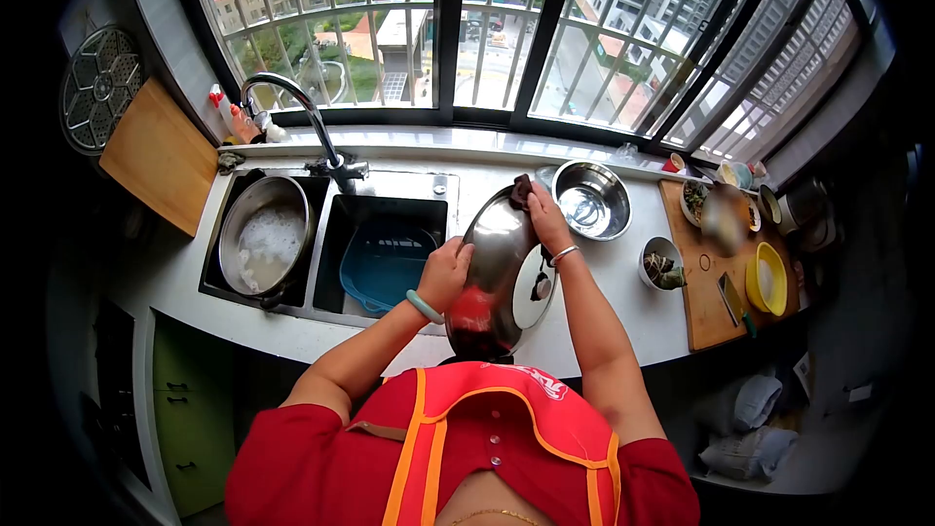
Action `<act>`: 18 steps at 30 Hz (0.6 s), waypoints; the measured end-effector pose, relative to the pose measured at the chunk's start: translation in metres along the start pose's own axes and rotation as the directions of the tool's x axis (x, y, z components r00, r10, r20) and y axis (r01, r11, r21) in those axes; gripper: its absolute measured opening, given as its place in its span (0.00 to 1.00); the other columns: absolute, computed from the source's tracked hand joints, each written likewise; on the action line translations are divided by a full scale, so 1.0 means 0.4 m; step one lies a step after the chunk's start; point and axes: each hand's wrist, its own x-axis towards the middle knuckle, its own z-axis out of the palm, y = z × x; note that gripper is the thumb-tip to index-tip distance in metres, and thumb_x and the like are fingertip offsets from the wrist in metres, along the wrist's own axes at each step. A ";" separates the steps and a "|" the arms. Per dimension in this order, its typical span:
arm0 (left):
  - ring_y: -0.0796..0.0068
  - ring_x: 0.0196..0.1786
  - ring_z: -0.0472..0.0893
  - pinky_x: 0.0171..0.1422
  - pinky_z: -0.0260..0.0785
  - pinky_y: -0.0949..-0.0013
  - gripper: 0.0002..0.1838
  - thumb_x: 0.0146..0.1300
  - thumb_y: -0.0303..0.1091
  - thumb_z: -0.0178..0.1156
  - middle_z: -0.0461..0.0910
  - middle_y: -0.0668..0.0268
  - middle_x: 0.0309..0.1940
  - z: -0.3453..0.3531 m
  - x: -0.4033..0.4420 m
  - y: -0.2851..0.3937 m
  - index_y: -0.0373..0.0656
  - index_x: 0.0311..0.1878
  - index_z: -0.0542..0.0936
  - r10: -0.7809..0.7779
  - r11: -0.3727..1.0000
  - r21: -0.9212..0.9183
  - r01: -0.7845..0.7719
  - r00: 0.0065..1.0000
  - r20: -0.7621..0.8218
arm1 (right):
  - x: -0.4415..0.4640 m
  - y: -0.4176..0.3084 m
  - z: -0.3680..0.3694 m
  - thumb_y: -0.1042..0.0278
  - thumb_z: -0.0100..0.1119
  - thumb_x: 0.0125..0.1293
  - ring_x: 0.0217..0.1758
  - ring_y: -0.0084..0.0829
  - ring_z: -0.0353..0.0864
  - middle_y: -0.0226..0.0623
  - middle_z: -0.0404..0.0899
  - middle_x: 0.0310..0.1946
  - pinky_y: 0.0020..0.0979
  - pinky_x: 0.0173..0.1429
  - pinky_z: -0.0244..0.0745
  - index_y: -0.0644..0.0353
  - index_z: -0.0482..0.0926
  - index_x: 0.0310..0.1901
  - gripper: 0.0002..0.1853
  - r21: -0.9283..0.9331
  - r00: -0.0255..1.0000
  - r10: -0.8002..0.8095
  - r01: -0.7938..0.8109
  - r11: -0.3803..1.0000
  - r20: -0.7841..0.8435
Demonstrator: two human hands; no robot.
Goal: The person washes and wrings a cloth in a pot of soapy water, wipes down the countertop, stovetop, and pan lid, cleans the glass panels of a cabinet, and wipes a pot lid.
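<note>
A large dark metal pot (497, 263) stands tilted on its side at the counter's front edge, right of the sink. Its shiny curved wall reflects red, and a white round part (529, 297) with a dark knob-like piece faces right. My left hand (445, 273), with a green bangle at the wrist, is curled against the pot's left edge. At the far end, my right hand (548, 217) closes around the brown side handle (522, 191). A steel bowl (591, 200) sits on the counter just beyond my right hand.
To the left, the double sink (453, 200) holds a pot of cloudy water (224, 244) and a blue basin (385, 268). A faucet (321, 127) arches behind. Rightward are a small container (645, 263), a cutting board (703, 307), a knife (729, 300) and a yellow bowl (754, 278).
</note>
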 end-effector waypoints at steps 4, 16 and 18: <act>0.44 0.30 0.73 0.32 0.65 0.56 0.13 0.64 0.36 0.48 0.73 0.46 0.25 -0.012 -0.025 0.005 0.34 0.33 0.72 -0.026 0.999 -0.032 0.026 1.000 -0.001 | -0.061 0.144 -0.039 0.60 0.39 0.68 0.46 0.24 0.70 0.38 0.75 0.46 0.26 0.53 0.65 0.69 0.73 0.48 0.20 0.189 0.928 0.368 -0.374 0.908 0.063; 0.46 0.39 0.76 0.43 0.68 0.61 0.17 0.66 0.34 0.45 0.76 0.45 0.36 -0.018 -0.018 -0.035 0.34 0.53 0.69 -0.100 0.969 -0.219 0.114 0.992 0.076 | -0.294 0.207 -0.017 0.46 0.43 0.66 0.47 0.30 0.74 0.37 0.76 0.46 0.30 0.52 0.69 0.63 0.72 0.52 0.27 0.707 0.693 0.706 -0.571 0.416 0.144; 0.45 0.42 0.76 0.45 0.69 0.61 0.18 0.66 0.34 0.45 0.76 0.44 0.38 -0.015 -0.015 -0.028 0.34 0.55 0.67 -0.055 0.971 -0.229 0.072 0.995 0.083 | -0.214 0.175 -0.043 0.53 0.44 0.66 0.44 0.27 0.75 0.35 0.76 0.43 0.28 0.49 0.70 0.64 0.74 0.49 0.21 0.640 0.738 0.673 -0.541 0.546 0.049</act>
